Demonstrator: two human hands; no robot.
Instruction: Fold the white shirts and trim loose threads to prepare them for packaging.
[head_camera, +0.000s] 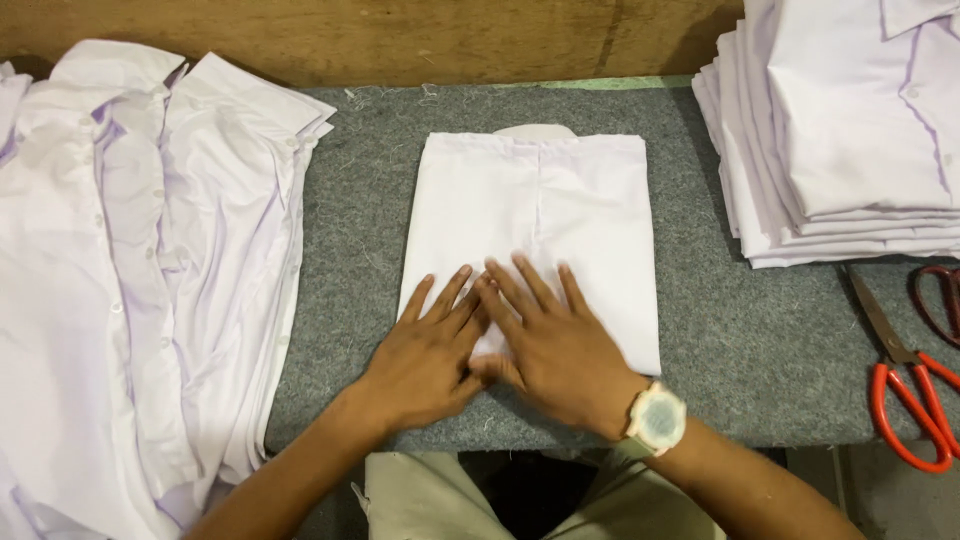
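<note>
right now both my hands lie flat on the folded white shirt (535, 215), which sits in the middle of the desk (720, 330) on its grey felt cover, collar end pointing away from me. my left hand (425, 350) rests on the near edge of the shirt, its fingers (450, 295) spread and stretched out, holding nothing, just pressing down on the cloth. my right hand (555, 345) lies just beside it, touching it near the thumbs, fingers likewise fanned out flat on the fabric, gripping nothing. a pale round watch (657, 418) sits on my right wrist. to my left a heap of unfolded white shirts (130, 270) with lilac trim and small buttons spreads over the edge of the desk, well apart from my hands. at the far right corner stands a neat stack of folded shirts (840, 130), also white with lilac piping. near that stack, on the right side of the desk, lie red-handled scissors (905, 385), blades pointing away from me, and a second darker pair (940, 300) shows partly at the picture's edge. a wooden board (400, 35) runs along the back.
</note>
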